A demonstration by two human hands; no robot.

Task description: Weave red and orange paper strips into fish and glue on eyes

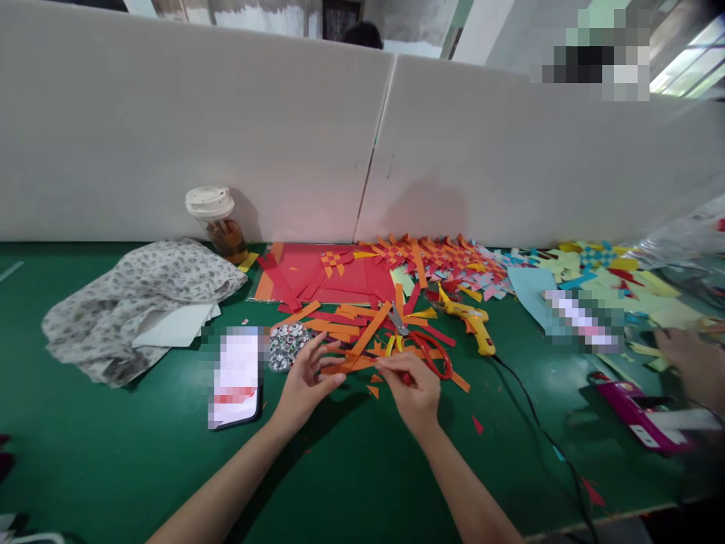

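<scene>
Right hand (412, 387) and left hand (311, 370) meet over a scatter of orange strips, and their lower parts cannot be seen: the curled fingers of the right are tucked under its own back, and a bit of red beneath it is too small to name. Between the hands, the strip of orange paper (356, 363) overlaps others, so its full outline is hard to follow. Whether the left fingers touch it, I cannot tell. Both forearms are cut off by the bottom edge. At the far right, another person's hand (685, 363) is blurred, and the screen of the phone (235, 378) on the left is blocked out.

Thumb and fingertips of the right hand are closed in a pinch on the strip's near-right end. The left hand is loosely open, its fingers spread and its thumb held out toward the strip, just beside a patch of small black-and-white pieces (288, 346).

The left forearm slants in from the lower left, the right one from the lower right, wrists low over the green table (351, 483). Beyond the right hand lie red-handled scissors (443, 363) and a yellow glue gun (473, 321).
</scene>
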